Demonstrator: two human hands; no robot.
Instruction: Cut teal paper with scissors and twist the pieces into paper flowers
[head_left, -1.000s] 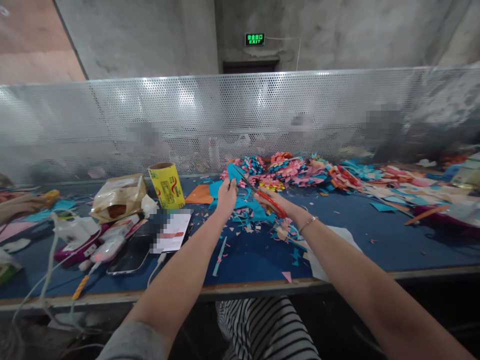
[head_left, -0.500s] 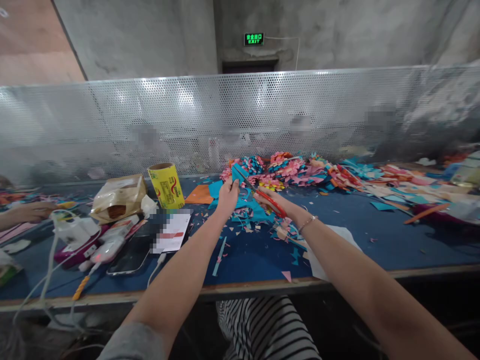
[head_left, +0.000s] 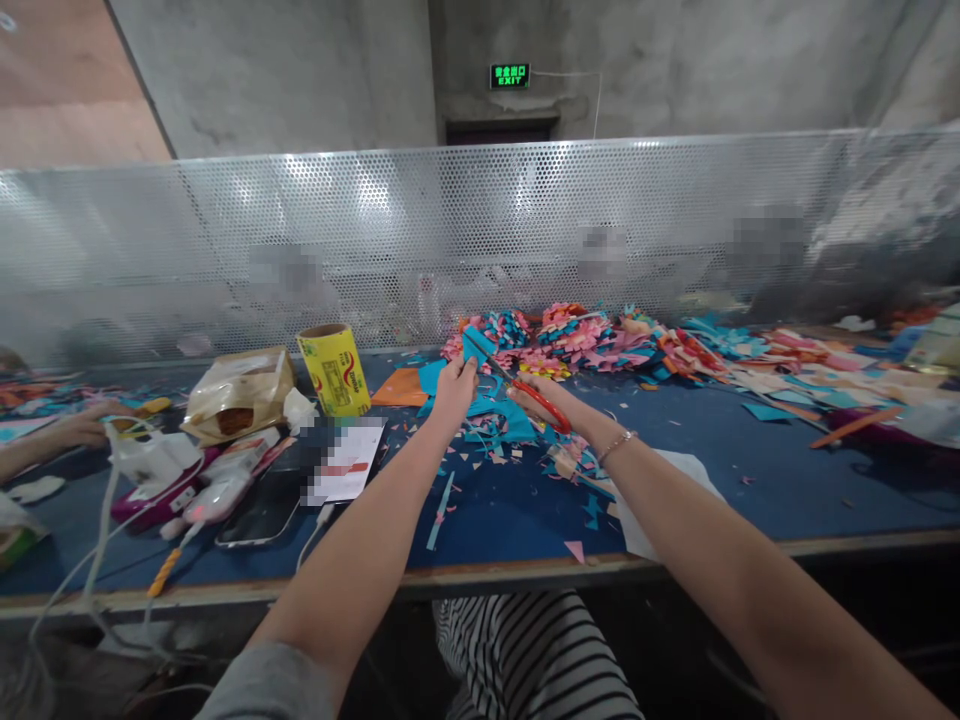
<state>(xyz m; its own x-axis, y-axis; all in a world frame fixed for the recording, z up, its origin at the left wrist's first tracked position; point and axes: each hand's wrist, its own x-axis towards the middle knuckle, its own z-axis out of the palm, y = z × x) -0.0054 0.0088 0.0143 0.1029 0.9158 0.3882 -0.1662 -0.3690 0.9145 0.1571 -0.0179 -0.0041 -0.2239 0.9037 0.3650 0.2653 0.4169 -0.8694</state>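
Red-handled scissors (head_left: 553, 410) up at the blue piece (head_left: 474, 343), above the surface (head_left: 502, 535)!
Left hand's grip (head_left: 454, 388) pinches the blue piece, right hand's grip (head_left: 562, 399) wraps the scissors' handles, scraps (head_left: 517, 427) scattered below, pink-and-blue bundles (head_left: 574, 335) lying just beyond

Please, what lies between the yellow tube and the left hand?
In the head view, an orange piece and a blue piece lie between the yellow tube and the left hand.

Two hands (head_left: 454, 386), the right hand (head_left: 568, 400) holding one pair of scissors (head_left: 553, 411); left of them, one tube (head_left: 334, 372), one brown bag (head_left: 241, 392); beyond, one sign (head_left: 510, 76).
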